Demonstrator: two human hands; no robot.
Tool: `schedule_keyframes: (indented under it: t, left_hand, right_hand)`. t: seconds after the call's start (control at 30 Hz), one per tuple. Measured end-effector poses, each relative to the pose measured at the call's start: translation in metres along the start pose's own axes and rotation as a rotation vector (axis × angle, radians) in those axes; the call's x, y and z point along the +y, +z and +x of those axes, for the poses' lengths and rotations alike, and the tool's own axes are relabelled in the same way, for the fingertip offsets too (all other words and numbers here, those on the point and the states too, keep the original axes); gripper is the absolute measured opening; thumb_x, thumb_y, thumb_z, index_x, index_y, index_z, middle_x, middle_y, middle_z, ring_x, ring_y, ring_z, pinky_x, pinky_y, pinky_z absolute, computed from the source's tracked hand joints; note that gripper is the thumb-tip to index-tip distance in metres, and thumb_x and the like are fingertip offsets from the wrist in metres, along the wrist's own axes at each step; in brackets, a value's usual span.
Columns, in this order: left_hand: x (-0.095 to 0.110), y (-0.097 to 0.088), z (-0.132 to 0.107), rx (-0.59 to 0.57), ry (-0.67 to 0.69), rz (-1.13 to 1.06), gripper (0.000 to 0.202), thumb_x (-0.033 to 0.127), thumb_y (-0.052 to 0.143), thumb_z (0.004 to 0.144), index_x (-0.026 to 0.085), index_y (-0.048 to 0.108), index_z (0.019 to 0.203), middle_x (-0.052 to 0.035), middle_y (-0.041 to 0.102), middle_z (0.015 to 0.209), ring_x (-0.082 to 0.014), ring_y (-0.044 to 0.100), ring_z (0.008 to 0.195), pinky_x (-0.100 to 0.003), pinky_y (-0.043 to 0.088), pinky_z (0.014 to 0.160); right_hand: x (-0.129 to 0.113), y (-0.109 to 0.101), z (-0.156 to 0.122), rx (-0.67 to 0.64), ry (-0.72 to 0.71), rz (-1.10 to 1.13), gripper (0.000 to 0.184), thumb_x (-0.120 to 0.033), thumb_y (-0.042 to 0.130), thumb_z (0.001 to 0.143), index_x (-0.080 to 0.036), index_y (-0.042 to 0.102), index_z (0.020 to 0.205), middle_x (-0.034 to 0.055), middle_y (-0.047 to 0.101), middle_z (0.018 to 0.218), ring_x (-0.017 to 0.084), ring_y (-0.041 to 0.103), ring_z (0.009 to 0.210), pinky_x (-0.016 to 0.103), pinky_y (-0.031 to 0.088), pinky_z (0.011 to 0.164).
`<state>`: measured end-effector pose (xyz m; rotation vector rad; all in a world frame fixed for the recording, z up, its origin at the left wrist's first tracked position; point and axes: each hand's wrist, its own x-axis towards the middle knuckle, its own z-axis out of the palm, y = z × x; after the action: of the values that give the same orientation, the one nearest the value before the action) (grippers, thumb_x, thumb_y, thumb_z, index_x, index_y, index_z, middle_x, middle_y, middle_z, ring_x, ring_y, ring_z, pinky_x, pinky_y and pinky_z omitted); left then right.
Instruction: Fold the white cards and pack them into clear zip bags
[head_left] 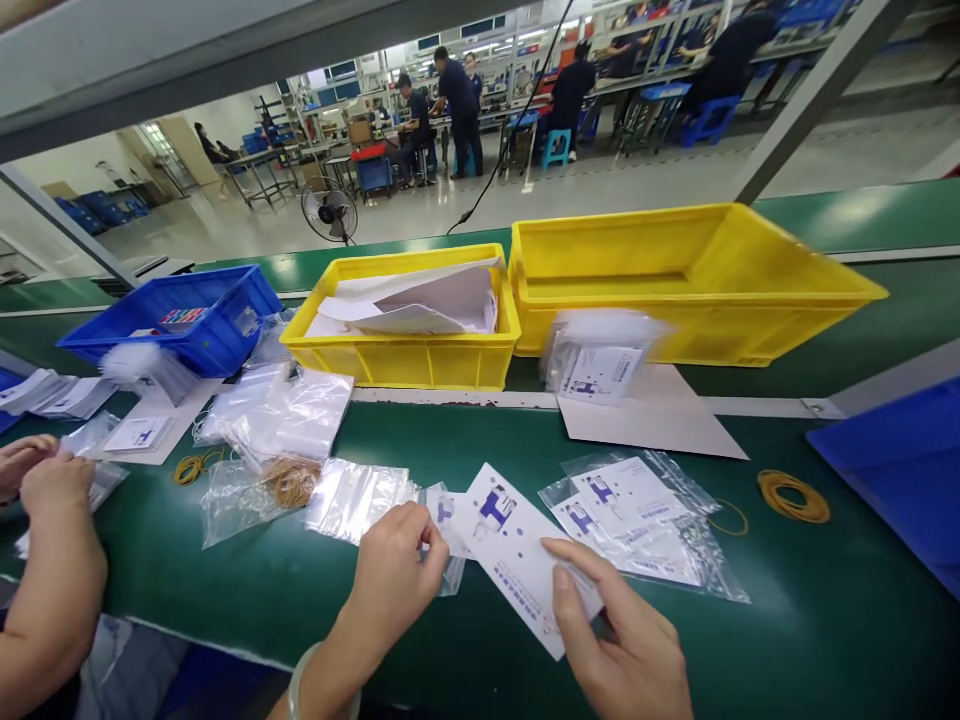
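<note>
My right hand (619, 630) grips a white printed leaflet (517, 560) by its lower right side, thumb and fingers pinching it. Purple artwork and print cover its face, and it is tilted over the table. My left hand (397, 560) is closed in a pinch just left of the leaflet; what is between its fingertips is hidden. Right beside those fingers is a clear plastic bag (453, 578) with a printed card in it, partly covered by the hand and the leaflet. Bagged leaflets (637, 510) lie in an overlapping pile right of my right hand.
Empty clear bags (360, 497) and rubber bands (291, 482) lie to the left, more bands (793, 497) to the right. Behind stand yellow bins (405, 362) (697, 330), a blue bin (217, 345) and a bundle of bagged leaflets (600, 372). A co-worker's hands (56, 480) work at far left.
</note>
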<state>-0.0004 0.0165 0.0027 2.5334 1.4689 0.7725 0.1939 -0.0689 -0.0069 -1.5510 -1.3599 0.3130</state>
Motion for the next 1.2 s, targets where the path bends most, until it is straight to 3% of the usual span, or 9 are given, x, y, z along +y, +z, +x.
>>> schedule_keyframes:
  t: [0.17, 0.33, 0.47, 0.6, 0.73, 0.83, 0.93, 1.07, 1.2]
  left_hand:
    - [0.011, 0.007, -0.003, 0.022, 0.056, -0.031, 0.021, 0.01, 0.041, 0.084, 0.02, 0.042, 0.065, 0.0007, 0.053, 0.06, -0.013, 0.05, 0.054, -0.024, 0.033, 0.05]
    - [0.01, 0.0, -0.004, -0.087, 0.017, -0.251, 0.022, 0.013, 0.043, 0.085, 0.02, 0.042, 0.064, 0.0012, 0.052, 0.06, -0.0126, 0.05, 0.056, -0.023, 0.035, 0.053]
    - [0.007, -0.015, 0.001, -0.146, -0.211, -0.522, 0.024, 0.019, 0.046, 0.087, 0.019, 0.045, 0.063, 0.0021, 0.049, 0.059, -0.0112, 0.049, 0.055, -0.022, 0.038, 0.053]
    - [0.01, -0.023, 0.006, -0.193, -0.379, -0.894, 0.026, 0.029, 0.049, 0.09, 0.018, 0.048, 0.067, 0.0011, 0.052, 0.061, -0.0115, 0.053, 0.055, -0.022, 0.044, 0.055]
    - [0.013, -0.023, 0.007, -0.253, -0.305, -1.06, 0.025, 0.03, 0.053, 0.092, 0.017, 0.054, 0.071, -0.0025, 0.06, 0.069, -0.0136, 0.059, 0.063, -0.024, 0.051, 0.06]
    - [0.005, -0.024, 0.004, -0.069, -0.213, -0.838, 0.012, 0.025, 0.063, 0.087, 0.018, 0.063, 0.097, -0.0072, 0.065, 0.096, -0.0186, 0.062, 0.089, -0.029, 0.054, 0.078]
    - [-0.004, -0.027, 0.003, 0.0, -0.145, -0.664, 0.055, 0.02, 0.074, 0.077, 0.022, 0.055, 0.128, -0.0108, 0.06, 0.123, -0.0225, 0.058, 0.109, -0.035, 0.051, 0.094]
    - [-0.007, -0.032, 0.006, -0.242, -0.039, -0.747, 0.008, 0.019, 0.068, 0.086, 0.019, 0.07, 0.094, -0.0043, 0.067, 0.086, -0.0169, 0.061, 0.081, -0.027, 0.05, 0.075]
    - [-0.002, -0.034, 0.009, -0.312, -0.011, -0.841, 0.012, 0.017, 0.064, 0.088, 0.017, 0.072, 0.079, -0.0035, 0.067, 0.073, -0.0139, 0.06, 0.068, -0.024, 0.048, 0.065]
  right_hand:
    - [-0.015, 0.017, -0.001, -0.278, 0.14, 0.179, 0.026, -0.034, 0.043, 0.101, -0.024, 0.067, 0.105, 0.001, 0.07, 0.07, 0.016, 0.062, 0.05, 0.023, 0.044, 0.041]
    - [-0.01, 0.024, -0.001, -0.498, 0.231, 0.344, 0.047, -0.043, 0.043, 0.104, -0.021, 0.047, 0.145, 0.0008, 0.07, 0.071, 0.018, 0.069, 0.06, 0.023, 0.057, 0.053]
    - [-0.004, 0.02, -0.003, -0.306, 0.102, 0.36, 0.037, -0.033, 0.046, 0.104, -0.028, 0.052, 0.14, 0.0091, 0.071, 0.123, 0.017, 0.073, 0.085, 0.024, 0.062, 0.072]
    - [-0.009, 0.029, -0.002, -0.309, -0.134, 0.183, 0.06, -0.035, 0.069, 0.089, -0.023, 0.047, 0.144, 0.0127, 0.068, 0.129, 0.025, 0.073, 0.098, 0.031, 0.064, 0.077]
    - [-0.018, 0.044, 0.003, -0.198, -0.221, 0.196, 0.038, -0.023, 0.064, 0.09, -0.02, 0.058, 0.127, 0.0111, 0.074, 0.114, 0.024, 0.075, 0.094, 0.03, 0.062, 0.078]
    - [-0.019, 0.042, 0.009, -0.112, -0.137, 0.323, 0.018, -0.011, 0.054, 0.092, -0.023, 0.066, 0.097, 0.0008, 0.076, 0.085, 0.014, 0.074, 0.071, 0.018, 0.057, 0.065]
    - [-0.017, 0.034, 0.013, -0.12, -0.105, 0.37, 0.018, -0.011, 0.056, 0.091, -0.024, 0.068, 0.091, -0.0031, 0.073, 0.074, 0.012, 0.071, 0.062, 0.015, 0.055, 0.058]
    - [-0.014, 0.031, 0.012, -0.191, -0.121, 0.438, 0.021, -0.012, 0.056, 0.092, -0.026, 0.07, 0.095, -0.0021, 0.077, 0.084, 0.014, 0.073, 0.071, 0.017, 0.057, 0.065]
    - [-0.011, 0.032, 0.009, -0.233, -0.127, 0.486, 0.021, -0.011, 0.054, 0.094, -0.026, 0.068, 0.095, -0.0001, 0.077, 0.089, 0.014, 0.073, 0.076, 0.02, 0.057, 0.069]
